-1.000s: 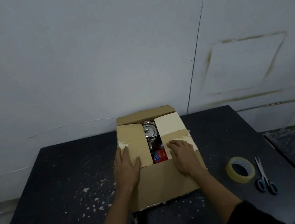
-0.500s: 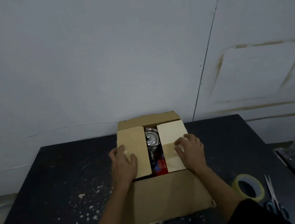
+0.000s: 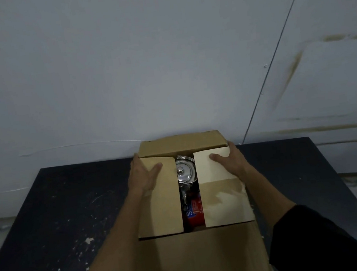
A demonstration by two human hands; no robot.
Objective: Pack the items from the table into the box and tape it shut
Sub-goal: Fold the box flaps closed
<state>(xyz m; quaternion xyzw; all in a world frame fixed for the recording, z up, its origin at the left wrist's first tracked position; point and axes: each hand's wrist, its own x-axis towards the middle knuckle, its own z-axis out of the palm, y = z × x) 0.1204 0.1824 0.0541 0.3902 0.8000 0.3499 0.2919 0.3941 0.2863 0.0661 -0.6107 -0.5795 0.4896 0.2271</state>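
Worktop (image 3: pixel 60 215), dark, against the wall. Box (image 3: pixel 200 257) centred on it, long axis running away from the person. Far flap (image 3: pixel 181 143) upright, just beyond both hands. Two side flaps folded inward, gap between them; kettle (image 3: pixel 185 172) and red packet (image 3: pixel 195 214) inside. Left hand (image 3: pixel 143 176) flat, open, on left flap; right hand (image 3: pixel 229 159) likewise on right. Judgement: far flap folds toward the person next; both hands equally near.

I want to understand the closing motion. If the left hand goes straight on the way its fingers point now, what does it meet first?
The left hand lies on the left flap, fingers pointing away toward the far flap, which still stands up. It would probably meet that first, though depth is unclear.
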